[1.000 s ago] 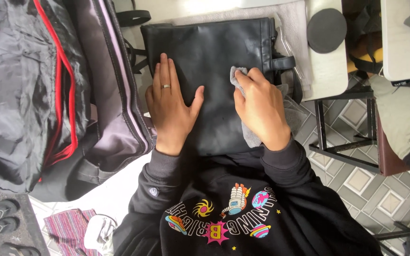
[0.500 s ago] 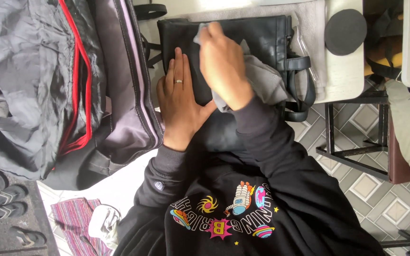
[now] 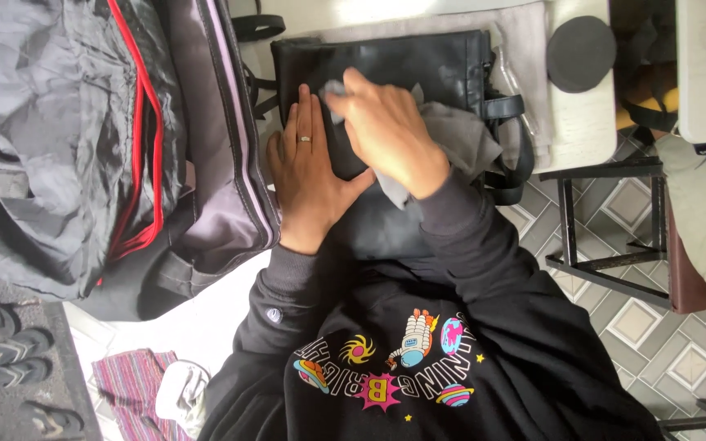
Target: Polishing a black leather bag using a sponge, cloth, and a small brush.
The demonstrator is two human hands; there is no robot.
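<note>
A black leather bag (image 3: pixel 418 69) lies flat on a white table (image 3: pixel 582 122) in front of me. My left hand (image 3: pixel 308 175), with a ring on one finger, rests flat and spread on the bag's left part. My right hand (image 3: pixel 390 135) presses a grey cloth (image 3: pixel 459 139) against the middle of the bag; the cloth trails out to the right from under the hand. Both sleeves are black.
A large open dark suitcase (image 3: pixel 83 139) with red trim and a grey rim stands at the left. A round black lid (image 3: pixel 580 53) lies on the table at the right. Metal stool legs (image 3: pixel 606 220) stand on patterned tiles. Sandals (image 3: pixel 10 359) sit at bottom left.
My right hand has swept the grey cloth from the bag's right side leftward across its face. The left hand has stayed flat on the bag.
</note>
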